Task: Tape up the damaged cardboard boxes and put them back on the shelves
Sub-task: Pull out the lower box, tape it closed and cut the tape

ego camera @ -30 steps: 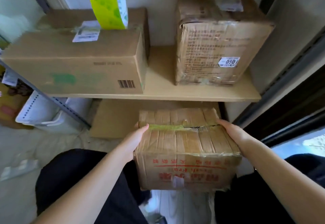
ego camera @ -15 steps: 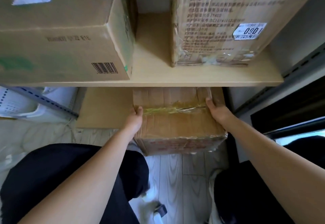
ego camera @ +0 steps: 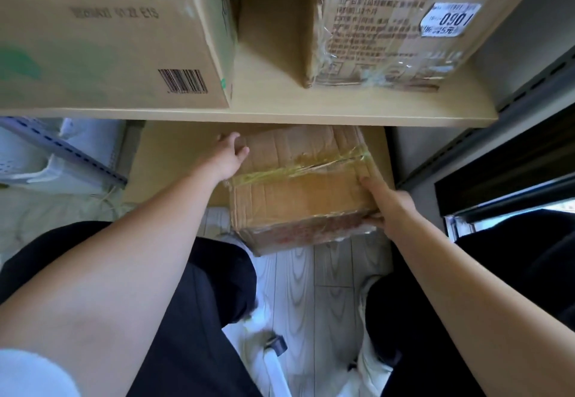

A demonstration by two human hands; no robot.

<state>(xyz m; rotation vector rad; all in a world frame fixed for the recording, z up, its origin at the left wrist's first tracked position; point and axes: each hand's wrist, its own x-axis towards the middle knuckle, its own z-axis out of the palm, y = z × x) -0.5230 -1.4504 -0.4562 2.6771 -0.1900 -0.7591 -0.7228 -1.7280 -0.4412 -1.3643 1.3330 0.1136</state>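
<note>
Both grips were on the worn brown cardboard box with yellowish tape across its top (ego camera: 298, 188): my left hand (ego camera: 231, 155) lay with relaxed fingers against its far left edge, my right hand (ego camera: 384, 206) curled round its near right corner. Between the grips the box sat skewed, half under the pale wooden upper shelf (ego camera: 342, 113) and half off the lower shelf board (ego camera: 174, 160). Its long axis ran roughly left to right, with the slot straight ahead of both grips. My right hand was nearer me, so I judged that corner needed pushing forward to square the box.
</note>
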